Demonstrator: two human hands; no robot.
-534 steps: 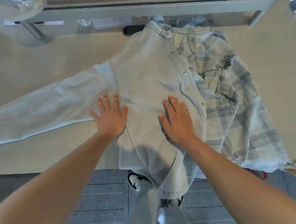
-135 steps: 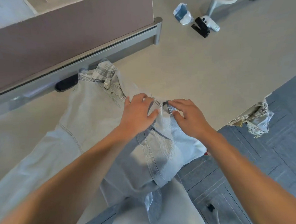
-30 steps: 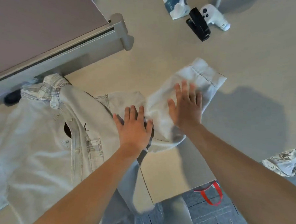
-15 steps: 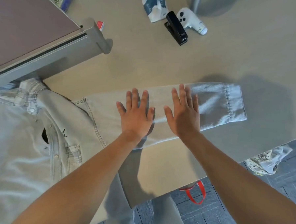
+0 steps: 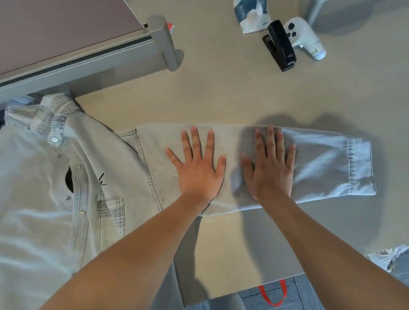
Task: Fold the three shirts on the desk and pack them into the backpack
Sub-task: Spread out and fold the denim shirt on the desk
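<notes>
Head view | left hand (image 5: 198,168) and right hand (image 5: 270,169) lie flat, fingers straight, on pale denim shirt's outstretched sleeve (image 5: 316,165) | step: smoothing first shirt | next: fold sleeve across body

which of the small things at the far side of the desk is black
The stapler. It lies between the crumpled blue-and-white packet and the white controller, which are both pale.

A pale denim shirt (image 5: 42,193) lies on the beige worktop (image 5: 225,92), its sleeve (image 5: 316,165) stretched flat to the right. The left hand (image 5: 198,168) and right hand (image 5: 271,172) press on the sleeve side by side, fingers spread. At the far edge lie a black stapler (image 5: 280,46), a white controller (image 5: 304,36) and a crumpled packet (image 5: 250,11).
</notes>
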